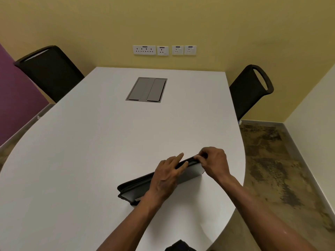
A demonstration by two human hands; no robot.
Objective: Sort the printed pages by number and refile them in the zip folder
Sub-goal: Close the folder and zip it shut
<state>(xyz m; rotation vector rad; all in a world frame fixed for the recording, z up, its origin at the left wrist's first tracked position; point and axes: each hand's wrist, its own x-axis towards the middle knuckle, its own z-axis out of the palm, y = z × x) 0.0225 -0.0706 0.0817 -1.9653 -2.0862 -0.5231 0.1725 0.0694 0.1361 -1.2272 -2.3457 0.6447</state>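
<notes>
On a white worktop (pixel 90 142), the left hand (pixel 166 174) steadies a zip folder (pixel 137 185) while the right hand (pixel 212 160) pinches its zip; a hard tug could probably jam the zip.

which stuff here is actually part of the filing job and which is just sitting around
Part of the job:
- zip folder, lying on the white table
- left hand resting on the folder
- right hand, fingers pinching at the folder's zip edge

Just there:
- grey cable hatch set in the table
- two black chairs
- wall sockets
- dark object at the near edge, unclear what
</notes>
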